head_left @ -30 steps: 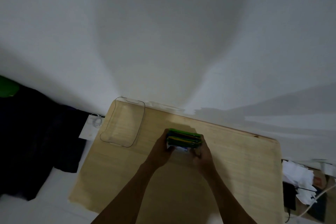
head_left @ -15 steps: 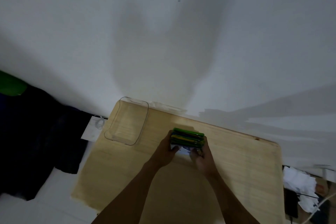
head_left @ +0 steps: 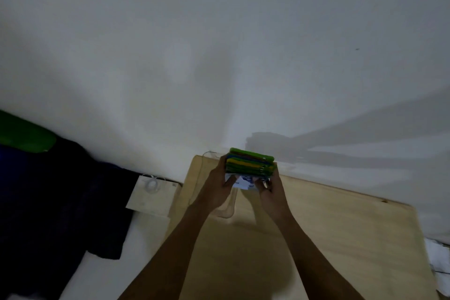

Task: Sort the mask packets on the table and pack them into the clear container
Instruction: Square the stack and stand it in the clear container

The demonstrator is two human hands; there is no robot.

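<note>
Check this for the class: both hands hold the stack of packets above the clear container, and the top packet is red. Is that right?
Not quite. In the head view the top packet is green, not red. The rest stands: the left hand and right hand hold the stack between them above the clear container, which lies on the table.

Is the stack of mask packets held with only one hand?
No, the left hand and the right hand grip the stack of mask packets from opposite sides, above the table.
</note>
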